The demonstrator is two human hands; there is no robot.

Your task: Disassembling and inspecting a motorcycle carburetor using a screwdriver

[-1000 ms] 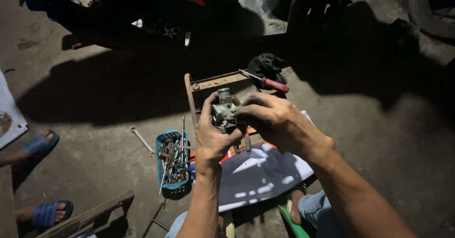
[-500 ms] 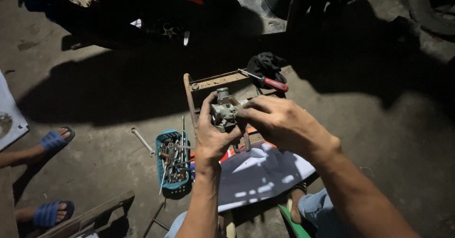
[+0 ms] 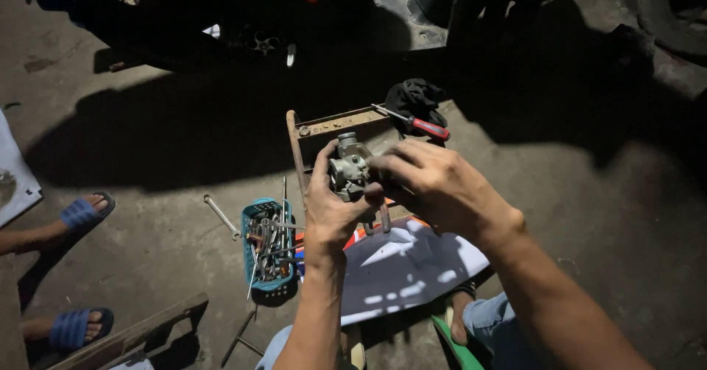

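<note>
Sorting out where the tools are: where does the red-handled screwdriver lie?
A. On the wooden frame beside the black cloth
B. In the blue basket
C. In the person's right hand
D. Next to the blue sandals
A: the red-handled screwdriver rests on the wooden frame, its handle against the black cloth.

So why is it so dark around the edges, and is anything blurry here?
Head view: one harsh light from near the camera lights the hands, the metal part and the tool basket; long black shadows swallow the top of the frame; the corners fade dark; the lit middle looks sharp.
</note>
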